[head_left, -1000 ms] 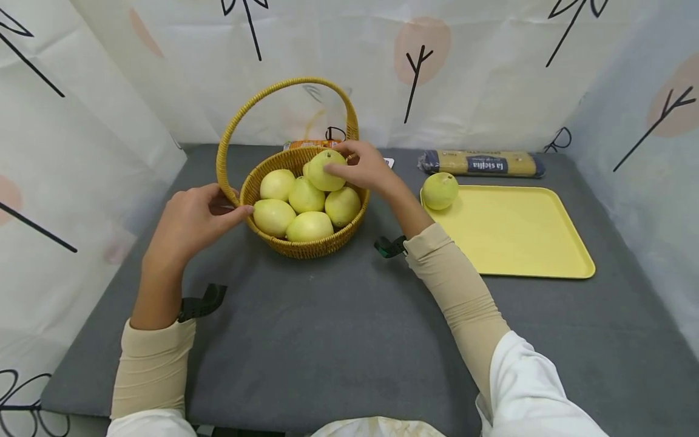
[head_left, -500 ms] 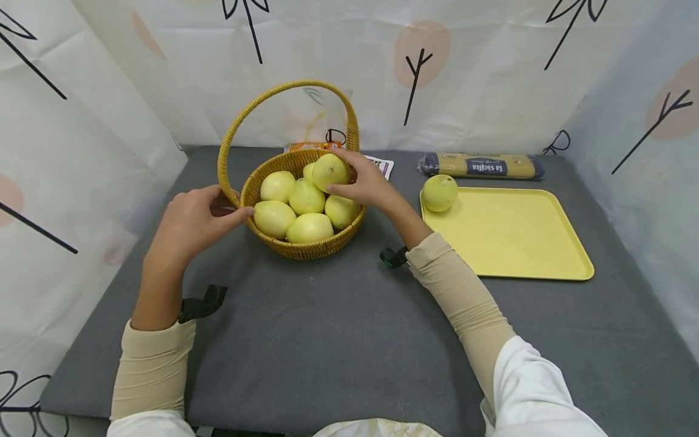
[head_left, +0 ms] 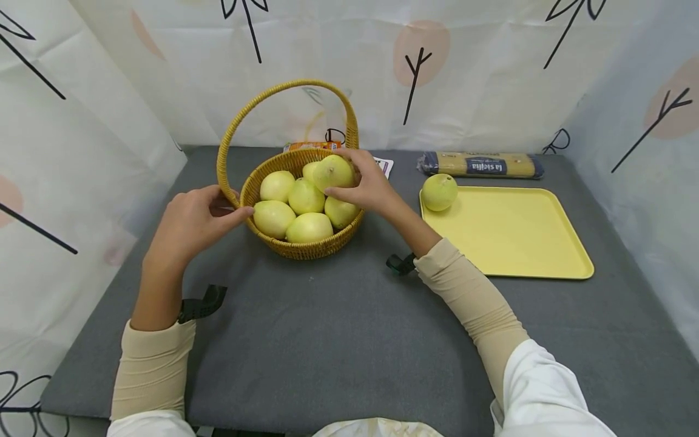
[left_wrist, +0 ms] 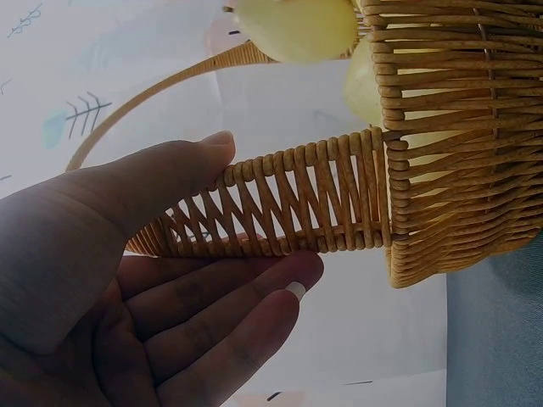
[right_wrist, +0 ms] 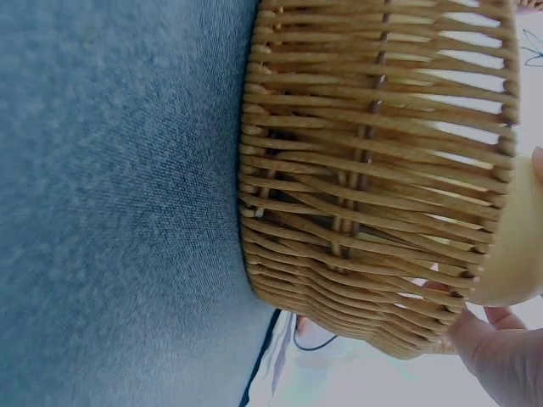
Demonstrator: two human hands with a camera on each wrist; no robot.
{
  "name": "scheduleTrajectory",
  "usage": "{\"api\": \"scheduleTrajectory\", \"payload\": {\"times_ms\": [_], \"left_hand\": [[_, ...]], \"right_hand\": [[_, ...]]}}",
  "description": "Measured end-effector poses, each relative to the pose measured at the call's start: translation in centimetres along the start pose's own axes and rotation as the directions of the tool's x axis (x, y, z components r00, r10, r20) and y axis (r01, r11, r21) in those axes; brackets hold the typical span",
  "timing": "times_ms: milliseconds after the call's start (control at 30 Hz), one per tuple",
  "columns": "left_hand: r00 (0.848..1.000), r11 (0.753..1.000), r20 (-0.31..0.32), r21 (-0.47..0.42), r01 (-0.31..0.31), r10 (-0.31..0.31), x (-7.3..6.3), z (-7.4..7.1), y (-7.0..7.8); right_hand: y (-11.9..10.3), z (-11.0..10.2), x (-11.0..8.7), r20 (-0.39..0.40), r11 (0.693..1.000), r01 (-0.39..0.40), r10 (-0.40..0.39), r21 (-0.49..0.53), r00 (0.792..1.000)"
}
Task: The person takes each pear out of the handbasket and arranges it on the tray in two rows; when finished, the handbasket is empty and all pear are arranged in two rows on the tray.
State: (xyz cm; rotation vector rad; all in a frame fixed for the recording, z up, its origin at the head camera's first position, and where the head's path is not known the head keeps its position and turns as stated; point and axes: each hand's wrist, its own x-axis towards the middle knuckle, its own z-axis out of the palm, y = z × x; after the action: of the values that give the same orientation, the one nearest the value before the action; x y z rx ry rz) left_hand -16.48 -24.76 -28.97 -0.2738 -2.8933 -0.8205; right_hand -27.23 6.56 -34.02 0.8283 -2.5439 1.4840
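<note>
A round, honey-coloured wicker basket (head_left: 308, 250) is standing toward the far left of a grey cloth-covered table (head_left: 311, 340), its tall arched handle (head_left: 304, 82) widening into open zigzag weave. The left hand (head_left: 191, 218) is pinching the handle's left base; the right hand (head_left: 368, 185), apart from it, is clasping a smooth, plump, yellow-green pear (head_left: 333, 172) at the basket's far right, above paler pears (head_left: 306, 195). Farther right, one pear (head_left: 439, 192) is sitting at a flat yellow tray's (head_left: 519, 237) far left corner.
</note>
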Motion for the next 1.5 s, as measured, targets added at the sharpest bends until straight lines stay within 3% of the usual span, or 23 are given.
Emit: {"api": "scheduleTrajectory", "payload": {"times_ms": [300,500,767,1000,1200,1367,1500], "left_hand": [[1.0,1.0,0.006,0.017,0.01,-0.01,0.0,-0.1,0.0],[1.0,1.0,0.006,0.016,0.006,-0.006,0.0,0.0,0.0],[1.0,1.0,0.008,0.014,0.003,-0.003,0.1,0.1,0.0],[1.0,1.0,0.016,0.006,0.015,-0.015,0.0,0.1,-0.1],[1.0,1.0,0.015,0.011,0.019,-0.019,0.0,0.1,-0.2],[1.0,1.0,0.016,0.017,0.017,-0.018,0.0,0.1,0.0],[1.0,1.0,0.019,0.023,0.017,-0.018,0.1,0.1,0.0]], "right_hand": [[-0.4,-0.6,-1.4,0.038,0.996,-0.034,0.031,0.079,0.999],[-0.5,-0.5,-2.5,0.095,0.981,-0.008,-0.011,0.195,0.995],[-1.0,-0.7,-4.4,0.13,0.982,0.035,-0.06,0.187,0.99],[-1.6,-1.6,-6.5,0.131,0.977,0.002,-0.03,0.211,0.991],[-1.4,-3.8,-7.8,0.154,0.989,-0.006,-0.017,0.146,0.988],[-0.8,-6.8,-8.5,0.198,0.999,-0.01,0.003,0.037,0.98],[-0.2,-9.4,-9.0,0.181,0.998,-0.054,0.057,-0.018,0.982]]}}
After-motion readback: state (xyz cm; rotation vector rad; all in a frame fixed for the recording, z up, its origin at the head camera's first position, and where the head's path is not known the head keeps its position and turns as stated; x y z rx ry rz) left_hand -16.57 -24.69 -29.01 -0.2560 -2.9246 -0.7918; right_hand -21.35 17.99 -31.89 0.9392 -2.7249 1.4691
